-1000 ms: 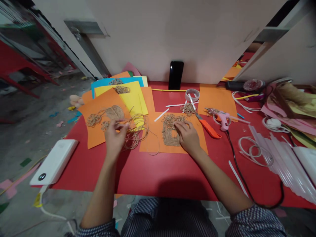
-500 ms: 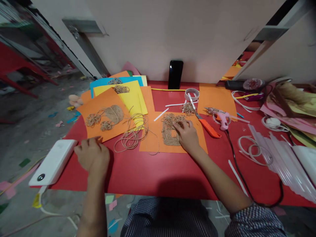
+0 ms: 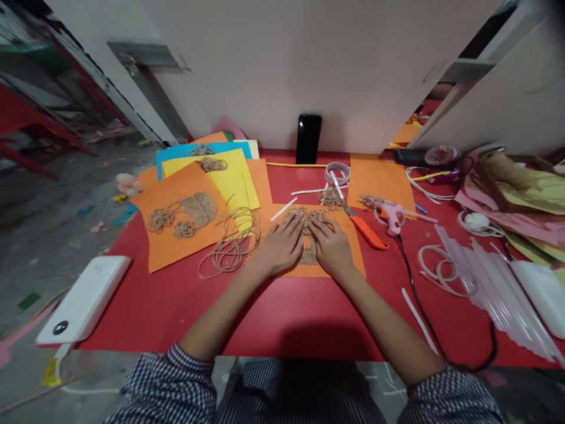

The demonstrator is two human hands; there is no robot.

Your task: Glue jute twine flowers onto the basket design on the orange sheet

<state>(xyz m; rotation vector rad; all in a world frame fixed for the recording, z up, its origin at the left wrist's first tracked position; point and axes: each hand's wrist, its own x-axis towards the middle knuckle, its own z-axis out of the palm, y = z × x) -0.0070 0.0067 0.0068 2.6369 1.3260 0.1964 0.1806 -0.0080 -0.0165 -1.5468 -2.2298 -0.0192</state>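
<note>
My arms reach from checked sleeves [image 3: 163, 377] across the red counter [image 3: 309, 312]. My left grip [image 3: 279, 244] and right grip [image 3: 331, 247] lie side by side, wide open and palms down, taking hold of nothing. Their fingers press on a coiled jute-twine design [image 3: 309, 256] on an orange paper sheet [image 3: 353, 262], and they hide most of it. I cannot tell whether it is glued down. If it is not, dragging either grip as I lift could pull the coils out of shape; wet glue could make them cling to my skin.

A loose tangle of jute twine [image 3: 227, 253] lies just left of my left wrist, where a careless sweep could snag it. Near my right grip sits an orange utility knife [image 3: 366, 232], a risk if that hand strays. Beyond it rests a pink hot glue gun [image 3: 392, 215], its black cord [image 3: 424, 312] running across the counter, easy to catch with an elbow. Farther off, a black phone [image 3: 308, 138] stands against the white wall [image 3: 265, 70].
</note>
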